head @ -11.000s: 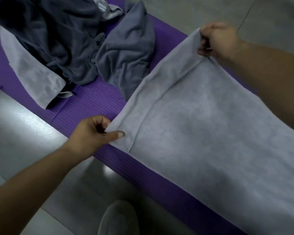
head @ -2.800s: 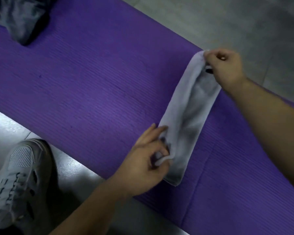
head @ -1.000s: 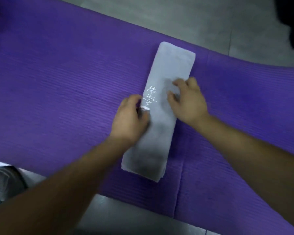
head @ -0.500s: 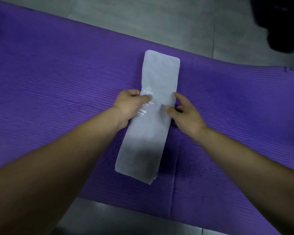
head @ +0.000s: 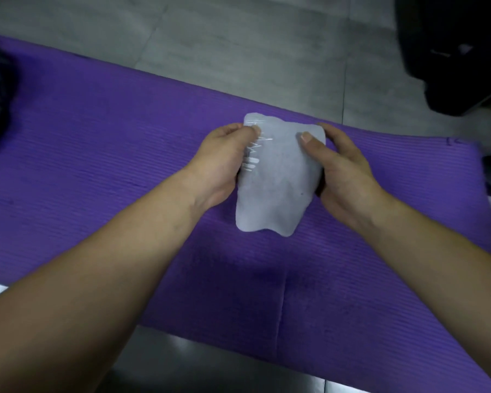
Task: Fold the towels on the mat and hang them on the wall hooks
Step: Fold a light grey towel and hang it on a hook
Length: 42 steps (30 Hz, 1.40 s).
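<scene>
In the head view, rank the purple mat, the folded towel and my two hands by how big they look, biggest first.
1. purple mat, by far.
2. folded towel, its side edges covered by the hands.
3. left hand and right hand: about alike, so unranked.
</scene>
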### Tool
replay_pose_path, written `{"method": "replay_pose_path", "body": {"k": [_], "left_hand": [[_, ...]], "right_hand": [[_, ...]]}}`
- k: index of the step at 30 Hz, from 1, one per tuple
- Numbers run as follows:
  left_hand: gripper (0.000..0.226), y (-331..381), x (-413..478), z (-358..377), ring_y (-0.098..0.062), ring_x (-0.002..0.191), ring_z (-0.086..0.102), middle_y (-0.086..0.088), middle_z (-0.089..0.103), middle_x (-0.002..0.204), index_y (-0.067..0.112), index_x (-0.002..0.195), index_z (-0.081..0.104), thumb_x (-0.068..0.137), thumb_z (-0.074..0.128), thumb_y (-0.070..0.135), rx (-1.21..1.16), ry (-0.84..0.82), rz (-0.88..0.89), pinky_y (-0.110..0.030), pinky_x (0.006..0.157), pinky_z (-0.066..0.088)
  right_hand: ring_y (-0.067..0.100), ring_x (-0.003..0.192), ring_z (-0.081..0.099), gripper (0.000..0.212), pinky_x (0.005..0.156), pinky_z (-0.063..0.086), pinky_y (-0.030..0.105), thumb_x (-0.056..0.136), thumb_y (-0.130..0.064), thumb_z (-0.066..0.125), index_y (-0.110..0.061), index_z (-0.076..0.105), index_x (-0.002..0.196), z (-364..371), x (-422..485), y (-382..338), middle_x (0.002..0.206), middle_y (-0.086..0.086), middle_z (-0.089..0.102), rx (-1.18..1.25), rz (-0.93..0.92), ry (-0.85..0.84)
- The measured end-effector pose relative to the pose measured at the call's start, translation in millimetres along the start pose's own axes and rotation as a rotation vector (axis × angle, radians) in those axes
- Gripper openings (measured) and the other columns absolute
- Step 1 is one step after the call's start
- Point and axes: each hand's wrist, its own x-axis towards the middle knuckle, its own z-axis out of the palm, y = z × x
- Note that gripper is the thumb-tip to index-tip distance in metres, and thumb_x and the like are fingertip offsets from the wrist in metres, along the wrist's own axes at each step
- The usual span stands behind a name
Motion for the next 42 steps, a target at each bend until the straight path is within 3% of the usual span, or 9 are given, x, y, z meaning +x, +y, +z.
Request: {"method": "replay_pose_path", "body": {"k": [5,9,14,18,23,28,32,36,42], "left_hand": [[0.029,20,-20,5,-0.028,0.089,0.066,-0.018,0.069,0.103,-0.004,0.117,0.063,0.098,0.062,0.017,-0.062,-0.046,0.009,-0.038,0.080,0.053],[0.026,25,-34,4,-0.022,0.086,0.072,-0.014,0.075,0.101,0.007,0.112,0.067,0.087,0.075,0.011,0.074,-0.012,0.093,-0.033,0.073,0.058],[0.075,16,-44,-9,-0.014,0.083,0.070,-0.002,0.073,0.089,0.023,0.137,0.043,0.076,0.084,0.006,0.346,0.017,0.243,-0.027,0.077,0.057],[0.107,14,-50,-17,-0.010,0.114,0.060,-0.001,0.060,0.132,0.020,0.151,0.039,0.060,0.095,0.017,0.885,-0.124,0.285,-0.024,0.099,0.049],[0.038,14,-56,-19,-0.025,0.086,0.061,0.001,0.066,0.086,0.017,0.097,0.064,0.067,0.078,0.036,1.301,-0.069,0.450,-0.039,0.074,0.050],[0.041,13,-62,-35,-0.013,0.106,0.056,0.002,0.057,0.108,0.030,0.100,0.065,0.063,0.076,0.045,1.036,-0.158,0.330,-0.031,0.098,0.048],[0.043,10,-55,-45,-0.017,0.096,0.072,0.001,0.074,0.101,0.023,0.107,0.062,0.071,0.079,0.037,0.663,-0.301,0.072,-0.040,0.080,0.059],[0.045,-6,-29,-51,-0.016,0.097,0.073,0.002,0.075,0.108,0.025,0.121,0.059,0.083,0.075,0.043,0.542,-0.178,-0.122,-0.035,0.075,0.059],[0.084,-63,22,-72,-0.025,0.083,0.072,-0.012,0.076,0.095,-0.001,0.100,0.070,0.054,0.077,0.069,0.397,0.155,-0.257,-0.046,0.076,0.060]], "right_hand": [[0.027,0.118,0.065,0.059,0.094,0.055,0.044,0.085,-0.018,0.077,-0.012,0.052,0.138,1,-14,-25,0.127,0.011,0.068,0.171,0.096,-0.059],[0.022,0.117,0.065,0.048,0.091,0.057,0.034,0.090,-0.010,0.063,-0.019,0.054,0.137,-6,-30,-41,0.127,0.006,0.068,-0.036,0.187,-0.319],[0.021,0.108,0.069,0.086,0.091,0.057,0.033,0.078,-0.001,0.074,-0.027,0.036,0.151,-11,-38,-42,0.117,0.011,0.071,-0.306,-0.002,-0.220],[0.007,0.110,0.065,0.096,0.094,0.055,0.026,0.072,-0.009,0.084,-0.033,0.035,0.151,-14,-41,-37,0.121,-0.005,0.065,-0.674,-0.133,-0.262],[-0.022,0.098,0.052,0.092,0.081,0.039,-0.005,0.074,-0.020,0.085,-0.031,0.034,0.150,-15,-53,-29,0.121,-0.029,0.049,-1.027,-0.182,-0.312],[-0.011,0.093,0.062,0.054,0.080,0.052,0.009,0.076,-0.019,0.084,-0.031,0.060,0.123,-12,-57,-40,0.104,-0.020,0.068,-1.080,-0.224,-0.325],[0.009,0.099,0.070,0.042,0.086,0.056,0.027,0.077,-0.015,0.082,-0.021,0.068,0.116,-9,-53,-48,0.106,-0.005,0.075,-0.868,-0.019,-0.433],[0.019,0.086,0.073,0.043,0.066,0.058,0.026,0.082,-0.007,0.076,-0.015,0.062,0.123,-5,-19,-22,0.099,0.010,0.075,-0.502,0.190,-0.235],[0.016,0.068,0.065,0.046,0.058,0.058,0.030,0.090,-0.006,0.070,-0.014,0.054,0.132,10,43,56,0.090,0.008,0.068,-0.316,0.289,0.023]]}}
